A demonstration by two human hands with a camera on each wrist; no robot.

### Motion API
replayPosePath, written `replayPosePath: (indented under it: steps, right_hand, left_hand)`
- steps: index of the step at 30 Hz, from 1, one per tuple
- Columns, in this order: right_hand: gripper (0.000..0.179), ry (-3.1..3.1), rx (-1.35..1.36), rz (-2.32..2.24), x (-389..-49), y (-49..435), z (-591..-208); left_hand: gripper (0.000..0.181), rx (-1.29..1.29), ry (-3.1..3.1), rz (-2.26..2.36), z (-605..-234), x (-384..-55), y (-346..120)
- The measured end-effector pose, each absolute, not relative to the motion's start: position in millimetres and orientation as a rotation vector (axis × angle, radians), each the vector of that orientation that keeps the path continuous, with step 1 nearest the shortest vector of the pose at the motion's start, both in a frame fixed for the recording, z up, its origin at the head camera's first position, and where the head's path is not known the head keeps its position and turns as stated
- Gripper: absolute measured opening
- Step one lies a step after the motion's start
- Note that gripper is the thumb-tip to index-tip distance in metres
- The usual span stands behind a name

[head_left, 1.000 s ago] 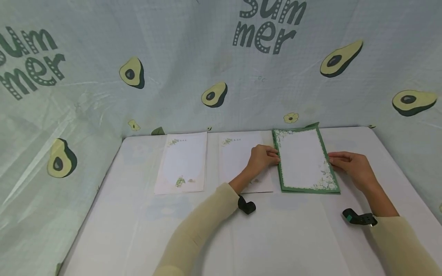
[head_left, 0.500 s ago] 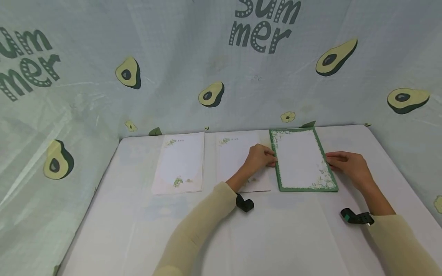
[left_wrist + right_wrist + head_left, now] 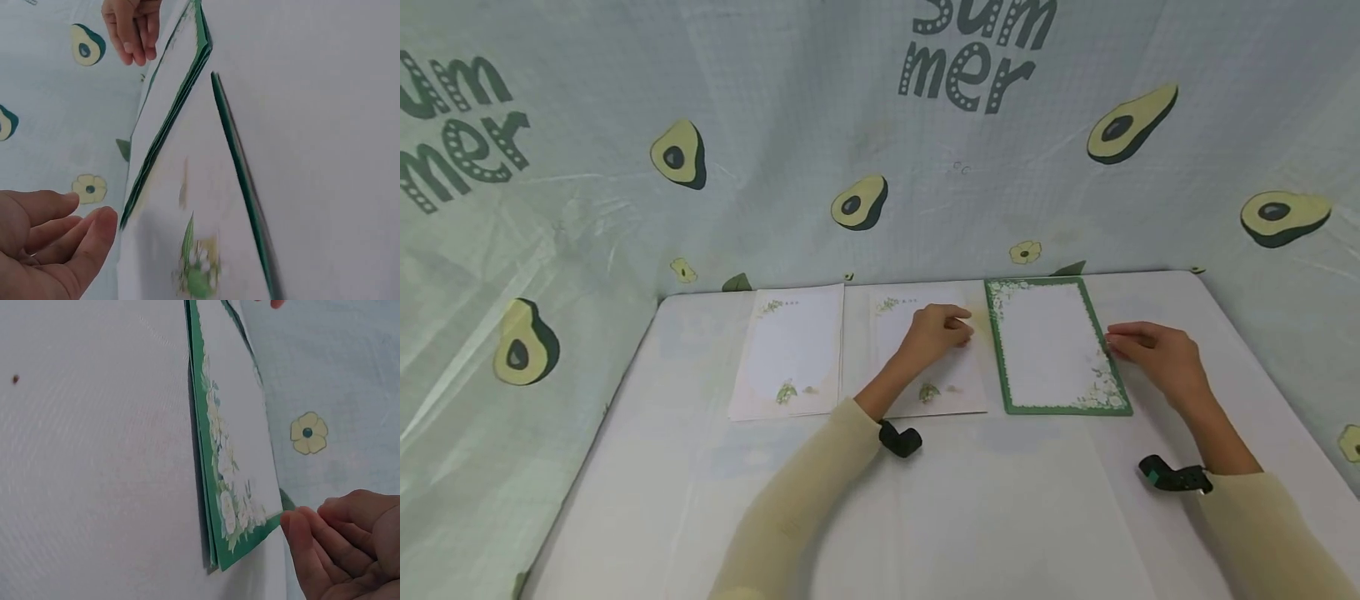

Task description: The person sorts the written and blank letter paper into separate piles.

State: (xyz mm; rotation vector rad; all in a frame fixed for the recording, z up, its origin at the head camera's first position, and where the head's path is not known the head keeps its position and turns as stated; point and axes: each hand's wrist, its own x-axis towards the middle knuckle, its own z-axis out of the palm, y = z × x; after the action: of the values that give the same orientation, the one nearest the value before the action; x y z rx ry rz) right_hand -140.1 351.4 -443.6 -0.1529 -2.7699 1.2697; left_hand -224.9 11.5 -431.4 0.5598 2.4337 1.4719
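A stack of green-bordered letter paper (image 3: 1051,350) with white flowers lies flat at the right of the table. My right hand (image 3: 1163,358) is at its right edge, fingers loosely bent; in the right wrist view the fingertips (image 3: 294,526) meet or nearly meet the edge, and I cannot tell whether they touch. My left hand (image 3: 934,335) hovers over the middle stack of pale pink paper (image 3: 929,400), apart from the green-bordered one. In the left wrist view this hand (image 3: 56,244) has nothing between thumb and fingers. It partly hides the middle stack in the head view.
Another pale pink paper stack (image 3: 797,354) with a small plant print lies at the left, in line with the others. They rest on a white-covered table (image 3: 1000,517). An avocado-print curtain (image 3: 760,167) hangs behind and along the sides.
The green-bordered stack has settled flat and squared up. My left hand has let go of its left edge and moved left over the middle stack. My right hand has barely moved.
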Motion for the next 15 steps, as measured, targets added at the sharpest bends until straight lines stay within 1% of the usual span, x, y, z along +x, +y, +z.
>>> replayPosePath:
  steps: [6,15]
  right_hand:
    - [0.039,-2.761,0.014,1.338,-141.4,330.7,-434.8]
    - [0.033,-2.771,0.144,1.411,-147.6,299.2,-432.9]
  left_hand:
    - [0.035,0.559,2.509,1.439,-425.2,-225.8,-35.8]
    - [0.036,0.389,2.51,1.437,-416.9,-219.1,-99.9]
